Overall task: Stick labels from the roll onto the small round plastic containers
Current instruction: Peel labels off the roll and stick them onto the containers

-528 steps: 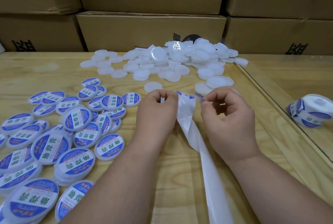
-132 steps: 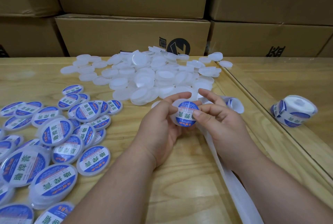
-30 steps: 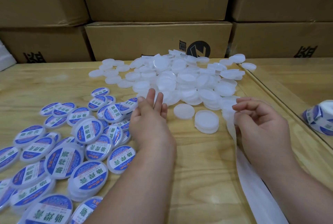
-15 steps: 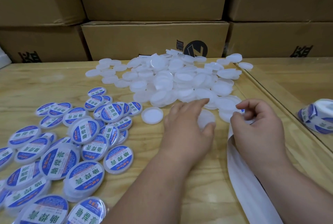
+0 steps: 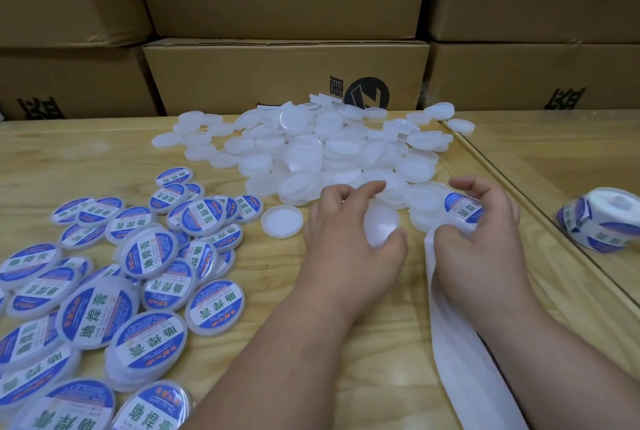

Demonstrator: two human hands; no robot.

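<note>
The left hand [image 5: 349, 232] now grips a blank container [image 5: 381, 224] it just reached for, while the right hand [image 5: 485, 232] pinches a label [image 5: 462, 206], ready for sticking.

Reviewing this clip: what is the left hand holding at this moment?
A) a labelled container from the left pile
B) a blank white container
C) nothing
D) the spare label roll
B: the left hand has thumb and fingers curled round a blank white container just in front of the unlabelled pile, while the right hand holds the label strip.
</note>
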